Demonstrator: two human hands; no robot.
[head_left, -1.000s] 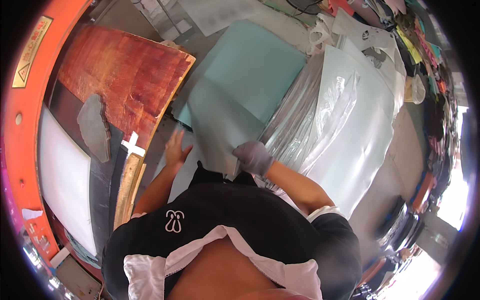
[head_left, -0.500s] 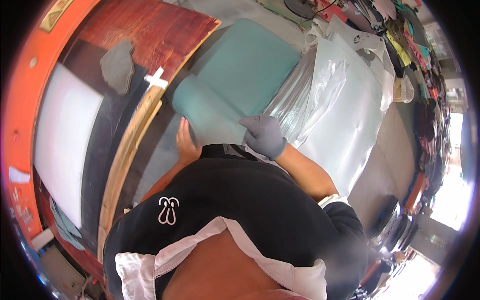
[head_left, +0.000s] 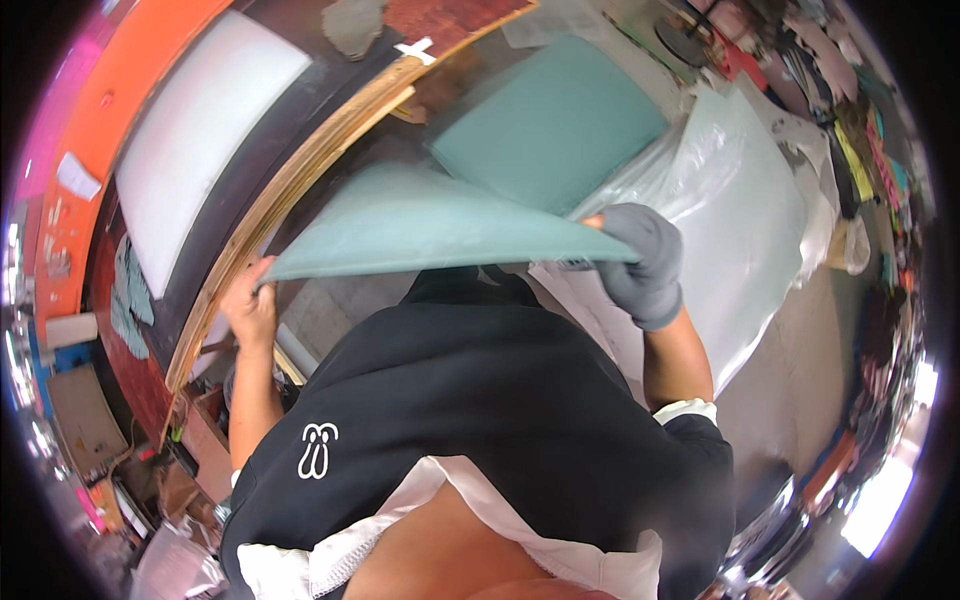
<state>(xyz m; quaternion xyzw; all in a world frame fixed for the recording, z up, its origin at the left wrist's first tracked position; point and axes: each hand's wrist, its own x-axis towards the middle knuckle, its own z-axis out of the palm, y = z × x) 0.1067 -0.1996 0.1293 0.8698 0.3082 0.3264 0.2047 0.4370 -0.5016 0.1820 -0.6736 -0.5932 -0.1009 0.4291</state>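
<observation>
A thin, flexible pale-teal sheet (head_left: pixel 420 225) hangs in front of my body, its near edge stretched between both hands. My left hand (head_left: pixel 252 305), bare, grips the sheet's left corner with the fingers closed. At the right end, my right hand (head_left: pixel 645 268) in a grey glove is closed on the other corner. Just beyond the sheet lies a teal stack or panel (head_left: pixel 555 125) with rounded corners, partly covered by the sheet's far side. The sheet bows upward in the middle and is slightly blurred.
Left of me runs a dark table with a wooden edge (head_left: pixel 290 175), bearing a white panel (head_left: pixel 205 140) and a grey scrap (head_left: pixel 352 25). Clear plastic sheeting (head_left: pixel 730 210) spreads at the right. Piles of coloured scraps (head_left: pixel 855 140) line the far right.
My hands have moved apart, the left one out to the left and the right one to the right. The folded-over teal sheet is now raised and spread wide. The view has shifted.
</observation>
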